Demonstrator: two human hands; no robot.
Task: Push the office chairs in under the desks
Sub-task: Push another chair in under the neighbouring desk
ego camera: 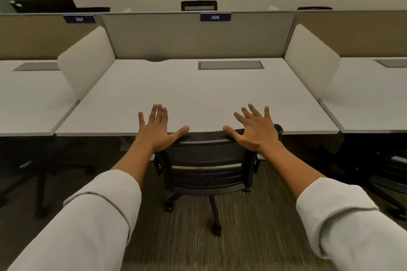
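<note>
A black mesh-backed office chair [207, 160] stands in front of me at the white desk [198, 94] labelled 306. Its backrest top sits right at the desk's front edge, and its seat is hidden under the desk. My left hand [157, 128] is spread flat, fingers straight, at the left top corner of the backrest. My right hand [255, 130] is spread the same way at the right top corner. Whether the palms touch the backrest I cannot tell. Neither hand holds anything.
White side screens [88, 59] [310, 57] flank the desk, with a grey partition [198, 35] behind. Neighbouring desks [26, 97] [372, 94] lie left and right; dark chair bases [41, 182] [383, 182] show under them. A grey cable hatch [230, 65] is set in the desktop. Striped carpet [198, 244] lies below.
</note>
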